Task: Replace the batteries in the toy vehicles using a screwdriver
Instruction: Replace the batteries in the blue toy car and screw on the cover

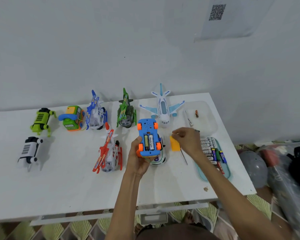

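A white table (59, 187) against a pale wall fills the view, its near edge cut by the person's arms and its right corner meeting a blurred heap of dark things on the floor. On the wall above, a paper sheet (232, 19) carries a QR code too soft to scan. Along the far side stand a plane (162, 108), a green copter (126, 112), a blue copter (95, 115), a phone car (73, 118) and a green robot dog (42, 121); nearer lie a red copter (109, 153) and a white robot dog (29, 151). A clear tray (206, 116) at the far right holds a white tube with unreadable print and a small orange piece. A second tray (227, 170) of batteries (209, 146) is partly hidden by the right forearm; "Heybright" shows on some. The left hand (137, 160) grips the blue car (148, 136) upside down above the table, its bay open with two cells, one reading "Heybright"; a white toy beneath it is mostly covered. The right hand (185, 141) pinches something tiny that I cannot make out, just above the orange cover (174, 144). The screwdriver (184, 155) lies beside it, handle hidden.
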Demonstrator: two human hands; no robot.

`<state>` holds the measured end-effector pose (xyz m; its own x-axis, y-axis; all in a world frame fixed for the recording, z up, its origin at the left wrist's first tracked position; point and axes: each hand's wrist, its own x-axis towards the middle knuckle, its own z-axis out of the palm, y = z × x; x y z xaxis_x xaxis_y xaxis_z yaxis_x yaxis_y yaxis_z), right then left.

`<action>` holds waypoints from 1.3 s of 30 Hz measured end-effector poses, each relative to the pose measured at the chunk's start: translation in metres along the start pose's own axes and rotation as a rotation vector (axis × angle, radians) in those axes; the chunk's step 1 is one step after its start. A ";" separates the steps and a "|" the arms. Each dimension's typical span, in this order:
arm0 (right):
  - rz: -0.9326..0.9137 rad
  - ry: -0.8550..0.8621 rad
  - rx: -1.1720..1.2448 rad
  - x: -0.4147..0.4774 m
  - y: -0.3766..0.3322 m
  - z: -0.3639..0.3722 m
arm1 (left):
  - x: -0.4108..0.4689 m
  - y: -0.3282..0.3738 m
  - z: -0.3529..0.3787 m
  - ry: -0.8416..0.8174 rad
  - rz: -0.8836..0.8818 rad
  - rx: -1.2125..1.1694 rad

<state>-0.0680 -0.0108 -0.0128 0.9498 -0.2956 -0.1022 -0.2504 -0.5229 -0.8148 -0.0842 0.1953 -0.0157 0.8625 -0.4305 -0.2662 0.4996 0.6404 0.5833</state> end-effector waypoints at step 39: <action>0.170 -0.085 -0.587 0.002 0.020 0.005 | -0.008 -0.002 0.009 0.012 0.030 -0.030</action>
<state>-0.0707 -0.0180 -0.0324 0.8930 -0.3614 -0.2682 -0.4382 -0.8341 -0.3350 -0.0926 0.1921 -0.0078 0.8777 -0.4035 -0.2585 0.4760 0.6718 0.5675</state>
